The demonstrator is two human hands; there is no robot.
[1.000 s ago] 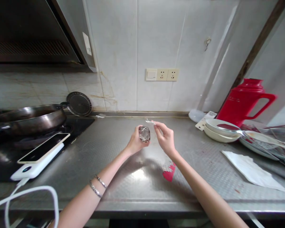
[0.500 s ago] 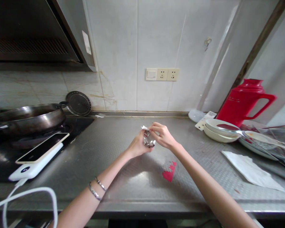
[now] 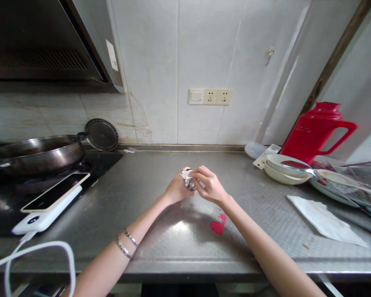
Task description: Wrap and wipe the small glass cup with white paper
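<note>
Both my hands meet above the steel counter (image 3: 160, 243), near its middle. My left hand (image 3: 176, 190) is closed around a small shiny, silvery wrapped thing (image 3: 191, 184). My right hand (image 3: 208, 185) pinches a white strip of wrapper (image 3: 186, 175) at the top of that thing, fingers curled over it. Most of the silvery thing is hidden between the two hands. Two thin bracelets (image 3: 126, 242) sit on my left wrist.
A phone on a white power bank (image 3: 49, 202) with a white cable (image 3: 34, 255) lies at the left, beside a dark wok (image 3: 37, 154) on the hob. Red scrap (image 3: 218, 225) lies below my hands. Bowls (image 3: 284, 169), plates, a white paper (image 3: 324, 220) and a red thermos jug (image 3: 318, 130) stand right.
My right hand, which held the white strip away from the silvery thing, came back onto it. Both hands now close together over it and sit slightly lower.
</note>
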